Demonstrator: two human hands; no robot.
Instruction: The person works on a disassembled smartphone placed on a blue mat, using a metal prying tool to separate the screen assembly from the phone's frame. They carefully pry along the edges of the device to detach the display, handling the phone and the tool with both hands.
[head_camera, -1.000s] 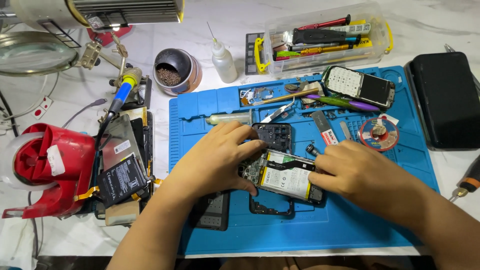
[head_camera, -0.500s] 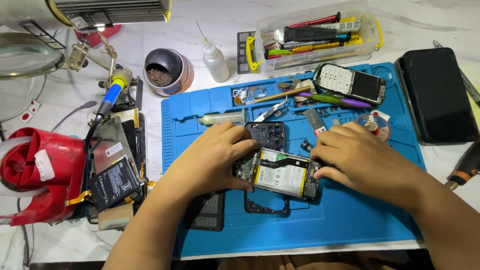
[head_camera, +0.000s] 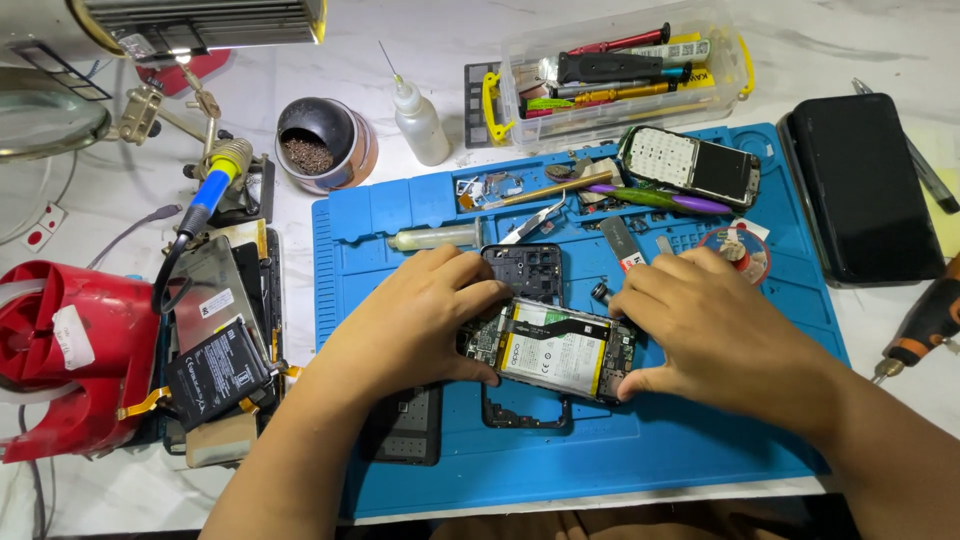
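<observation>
The left hand (head_camera: 405, 325) and right hand (head_camera: 715, 335), the 2 hands, grip opposite ends of the opened phone (head_camera: 555, 350), fingers curled around it, lying on the blue mat (head_camera: 640, 450) on the bench (head_camera: 440, 30).

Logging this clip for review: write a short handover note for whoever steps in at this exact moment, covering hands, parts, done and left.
Left hand grips the left end of the opened phone; right hand grips its right end. The phone lies on the blue mat, back off, battery and board exposed. A dark cover piece lies just behind it. Tweezers and the tool box sit farther back. Done: back removed. Left: the battery remains seated inside.
</observation>
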